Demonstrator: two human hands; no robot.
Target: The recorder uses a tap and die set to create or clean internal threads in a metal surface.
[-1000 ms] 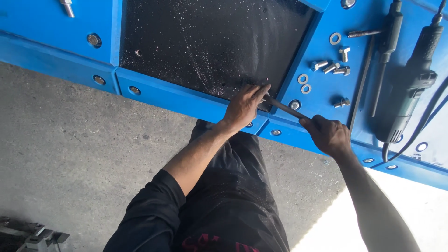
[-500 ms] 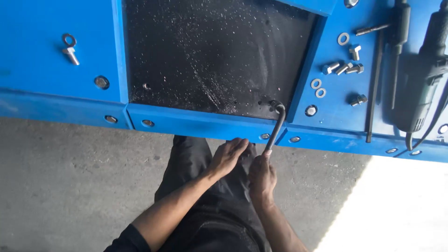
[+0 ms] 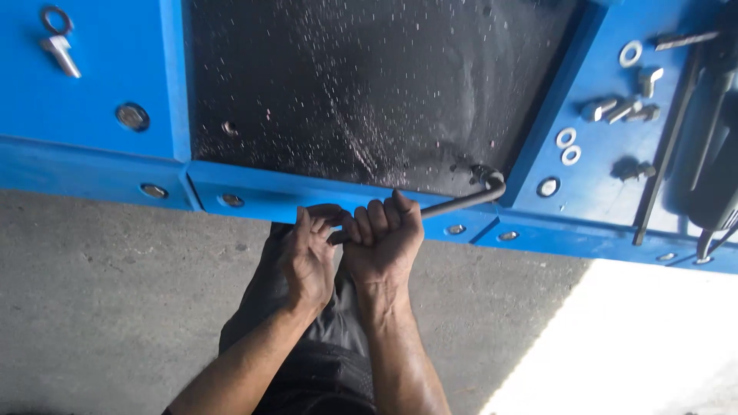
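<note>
Hex key (image 3: 461,201) now lies level, both hands (image 3: 350,250) gripping its handle.

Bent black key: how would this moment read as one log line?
left hand: grips key | right hand: grips key | bent black key: short end in panel corner bolt

Both hands (image 3: 350,246) now on swung-down hex key (image 3: 453,201)
</note>
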